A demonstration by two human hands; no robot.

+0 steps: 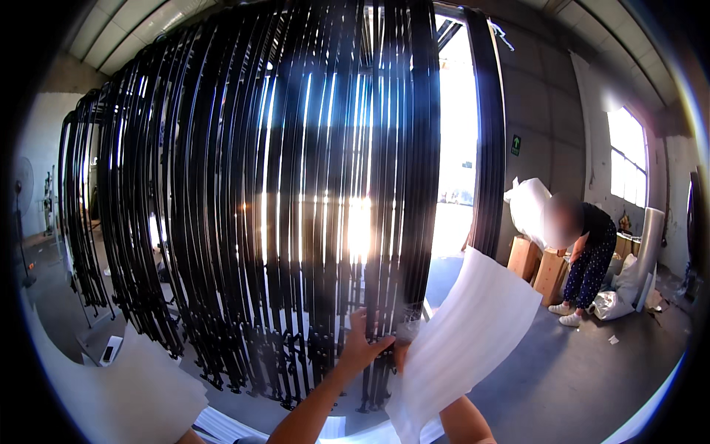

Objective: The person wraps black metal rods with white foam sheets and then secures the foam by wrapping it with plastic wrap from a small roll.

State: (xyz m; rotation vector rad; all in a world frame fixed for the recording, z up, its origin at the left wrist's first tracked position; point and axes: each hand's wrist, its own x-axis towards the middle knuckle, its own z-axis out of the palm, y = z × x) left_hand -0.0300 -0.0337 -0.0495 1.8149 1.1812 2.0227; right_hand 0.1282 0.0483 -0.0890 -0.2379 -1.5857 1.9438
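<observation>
Many black bars (222, 200) hang upright in close rows from the left to the middle of the scene, their lower ends uneven and fitted with small black pieces. A long white sheet (470, 325), near and right of middle, stands tilted over the right forearm; a second white sheet (137, 392) lies near left. Far right, a co-worker (588, 251) bends forward beside two brown blocks (551, 275) and a pale upright roll (649, 255). Left hand (362, 344): at the bars' lower ends, right of middle, thumb spread from the fingers; whether it grips a bar cannot be determined. Right hand (401, 357): just beside it, largely hidden by the sheet; its closure cannot be determined. Smallest items noted: a white device (110, 350), near left, and a green sign (516, 144) on the far right wall.
</observation>
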